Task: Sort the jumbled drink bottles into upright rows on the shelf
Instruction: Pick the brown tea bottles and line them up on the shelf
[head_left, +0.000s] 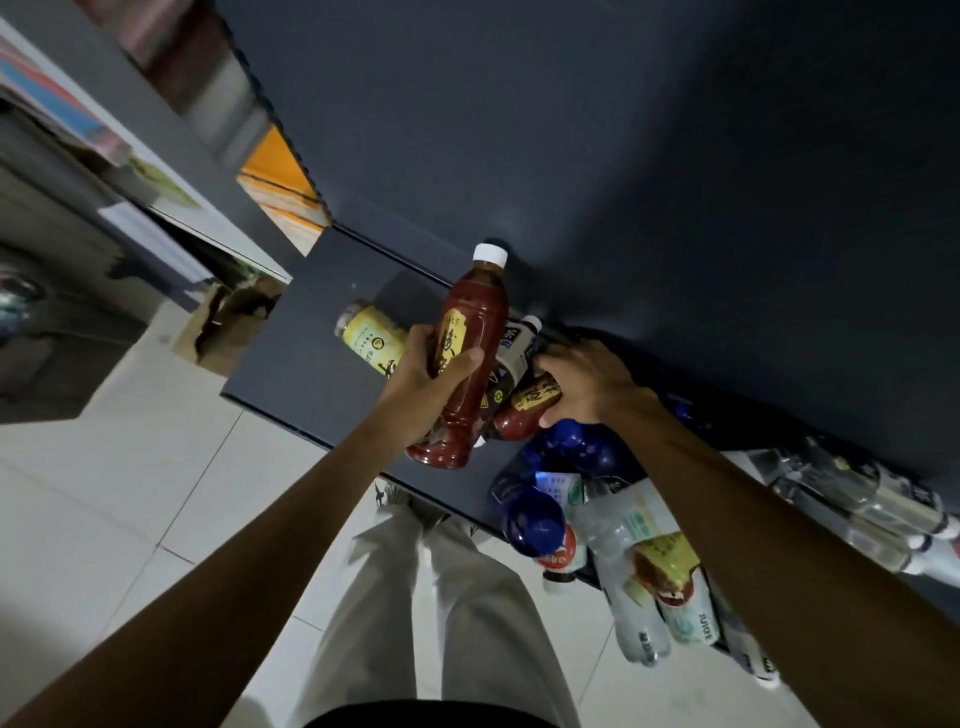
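Note:
My left hand (426, 379) grips a dark red drink bottle (470, 332) with a white cap, held above the dark shelf (291, 374). Beside it, my right hand (587, 382) closes on a second dark red bottle (524, 410) lying on the shelf. A dark bottle with a white label (514, 348) lies between the two. A yellow-labelled bottle (369, 332) lies on its side to the left. Blue bottles (566, 452) and clear bottles (639, 561) are jumbled on the shelf at the right.
The shelf's dark back panel (623, 156) rises behind the bottles. More clear bottles (857, 499) lie at the far right. White tiled floor (130, 493) and my light trousers (441, 597) are below. A neighbouring shelf with packaged goods (78, 130) stands at the left.

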